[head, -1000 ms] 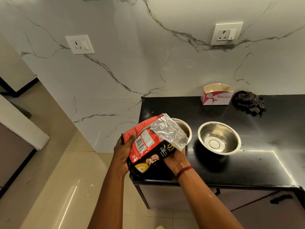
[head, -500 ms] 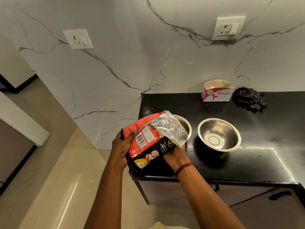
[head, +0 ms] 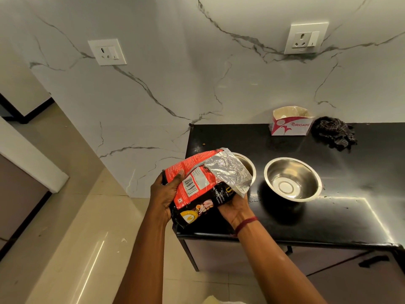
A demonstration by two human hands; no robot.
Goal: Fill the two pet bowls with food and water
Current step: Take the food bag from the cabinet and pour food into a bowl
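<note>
Food bag point(head: 203, 189): one, red and black, with its silver foil mouth folded open. It is held tilted above the front left corner of the worktop point(head: 328, 218), and the mouth hangs over the near rim of the left bowl point(head: 248, 164).

Left hand point(head: 163, 196): grips the bag's lower left edge, thumb pressed on the red face. Right hand point(head: 235, 208): cups the bag from beneath, palm up, fingers hidden behind it. One red thread point(head: 246, 222) is on the right wrist.

Against half a second ago: bag, hands and tilt are nearly unchanged. Both bowls sit where they were. No pellets are seen falling in either frame.

Bowls: two, steel, side by side on the worktop and close but apart. The left bowl is mostly hidden by the foil, so its contents cannot be told. The right bowl point(head: 292, 179) is in full view, with its bare shiny bottom showing.

Further back by the wall are one open cardboard box point(head: 291, 125) marked ORIGAMI and one crumpled dark checked cloth point(head: 333, 133) just beside it.

There are two wall sockets, one point(head: 107, 52) on the left and one point(head: 305, 38) above the box.
</note>
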